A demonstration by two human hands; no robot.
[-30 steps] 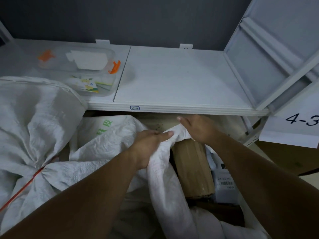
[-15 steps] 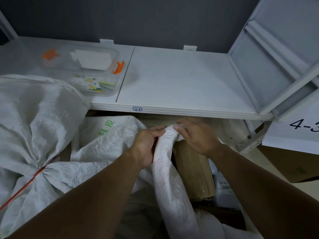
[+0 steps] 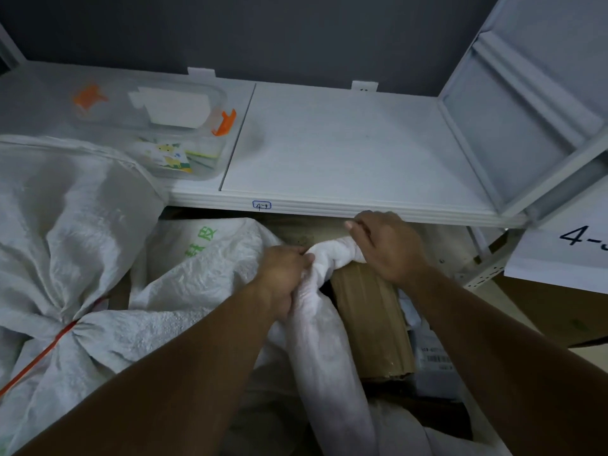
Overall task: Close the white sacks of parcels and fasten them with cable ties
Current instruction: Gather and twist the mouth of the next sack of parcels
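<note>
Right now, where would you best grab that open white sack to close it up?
Grip the gathered rim of the open sack, where the cloth is bunched into a roll above the brown parcel. Come from above on the near side, as the left hand and right hand do; the shelf likely crowds the far side.

A parcel depot or stockroom: numbered white shelf [image 3: 345,153] (labelled "4-"), tied sacks [image 3: 65,258] of parcels [image 3: 371,317] below it.

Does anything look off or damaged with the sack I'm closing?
The brown cardboard parcel lies exposed in the gaping white sack, and its near end looks ragged. The left hand and right hand grip only the bunched rim.
</note>
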